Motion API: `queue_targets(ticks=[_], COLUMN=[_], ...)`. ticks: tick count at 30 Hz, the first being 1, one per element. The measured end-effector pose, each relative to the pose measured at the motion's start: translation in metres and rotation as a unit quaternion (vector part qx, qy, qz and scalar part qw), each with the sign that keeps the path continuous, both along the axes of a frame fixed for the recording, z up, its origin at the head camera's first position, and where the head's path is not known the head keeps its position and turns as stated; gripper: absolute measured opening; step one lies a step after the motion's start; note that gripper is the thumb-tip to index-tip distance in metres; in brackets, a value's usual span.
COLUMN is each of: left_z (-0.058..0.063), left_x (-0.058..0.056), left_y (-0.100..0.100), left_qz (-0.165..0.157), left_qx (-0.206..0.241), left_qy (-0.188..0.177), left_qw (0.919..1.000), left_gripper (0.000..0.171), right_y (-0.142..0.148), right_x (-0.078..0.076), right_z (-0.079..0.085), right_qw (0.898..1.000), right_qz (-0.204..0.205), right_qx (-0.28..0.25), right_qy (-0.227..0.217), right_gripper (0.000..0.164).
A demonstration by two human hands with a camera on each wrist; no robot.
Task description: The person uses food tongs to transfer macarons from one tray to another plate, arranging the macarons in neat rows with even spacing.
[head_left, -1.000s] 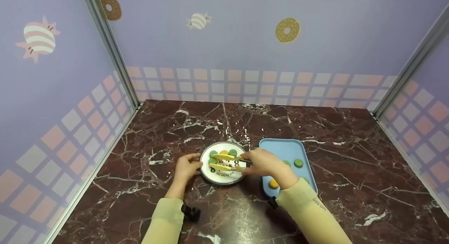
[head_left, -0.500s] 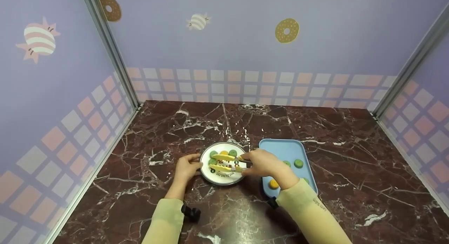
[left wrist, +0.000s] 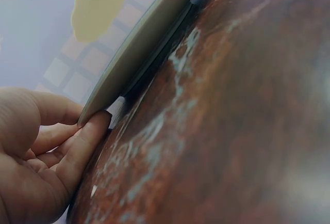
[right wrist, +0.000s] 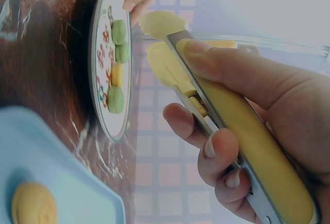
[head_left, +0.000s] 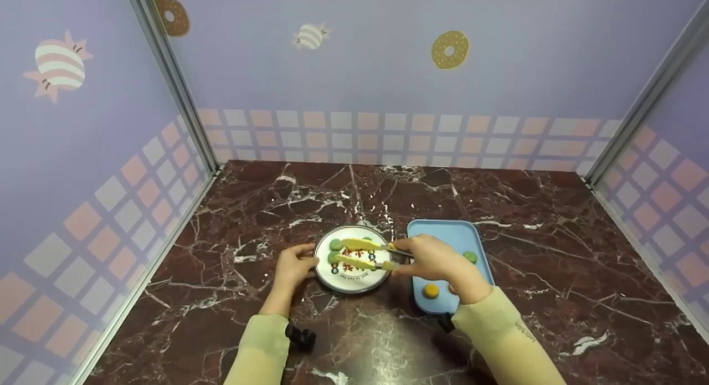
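My left hand (head_left: 292, 267) pinches the left rim of a round white plate (head_left: 354, 283) with red print. The left wrist view shows the plate's edge (left wrist: 139, 43) between thumb and fingers. Over the plate, my right hand (head_left: 437, 258) grips yellow-tipped tongs (head_left: 357, 262). Their tips stand apart above the plate, and nothing shows between them in the right wrist view. A row of macarons lies on the plate: green ones (right wrist: 115, 100) and one yellow macaron (right wrist: 117, 74). In the head view the tongs hide part of that row.
A blue tray (head_left: 443, 228) sits right of the plate, partly under my right forearm. It holds a yellow macaron (head_left: 431, 291) and a green macaron (head_left: 469, 257); the arm hides some of its surface. White specks (head_left: 382, 210) dot the marbled table behind the plate.
My right hand has lifted the tongs off the macarons and shifted slightly to the right. My left hand stays at the plate's rim, and the plate has hardly moved.
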State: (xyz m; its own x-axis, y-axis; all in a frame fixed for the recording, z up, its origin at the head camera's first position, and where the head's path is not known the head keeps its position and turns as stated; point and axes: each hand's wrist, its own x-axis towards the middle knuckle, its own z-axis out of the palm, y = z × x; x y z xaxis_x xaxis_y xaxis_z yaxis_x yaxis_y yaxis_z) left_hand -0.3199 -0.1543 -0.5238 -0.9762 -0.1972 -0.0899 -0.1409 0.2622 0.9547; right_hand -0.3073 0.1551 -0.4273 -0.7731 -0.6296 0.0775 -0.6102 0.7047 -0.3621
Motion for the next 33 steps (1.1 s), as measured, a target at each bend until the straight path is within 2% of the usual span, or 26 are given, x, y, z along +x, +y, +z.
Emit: queue_targets(ticks=[8, 20, 25, 33], left_z=[0.0, 0.0, -0.001, 0.0], left_x=[0.0, 0.001, 0.0, 0.001], left_y=[0.0, 0.0, 0.0, 0.001], left_qz=[0.0, -0.003, -0.002, -0.003], left_qx=[0.003, 0.009, 0.008, 0.003], left_qy=[-0.002, -0.003, -0.004, -0.002], left_qw=[1.0, 0.9999, 1.0, 1.0], left_gripper=[0.044, 0.044, 0.044, 0.043], right_y=[0.023, 0.066, 0.09, 0.12], right_x=[0.006, 0.016, 0.021, 0.033], right_z=[0.001, 0.001, 0.002, 0.002], right_qw=[1.0, 1.0, 0.999, 0.996], right_qz=[-0.01, -0.027, -0.045, -0.091], right_qx=[0.0, -0.003, 0.004, 0.007], right_qy=[-0.011, 0.002, 0.018, -0.007], right_gripper=[0.057, 0.049, 0.046, 0.055])
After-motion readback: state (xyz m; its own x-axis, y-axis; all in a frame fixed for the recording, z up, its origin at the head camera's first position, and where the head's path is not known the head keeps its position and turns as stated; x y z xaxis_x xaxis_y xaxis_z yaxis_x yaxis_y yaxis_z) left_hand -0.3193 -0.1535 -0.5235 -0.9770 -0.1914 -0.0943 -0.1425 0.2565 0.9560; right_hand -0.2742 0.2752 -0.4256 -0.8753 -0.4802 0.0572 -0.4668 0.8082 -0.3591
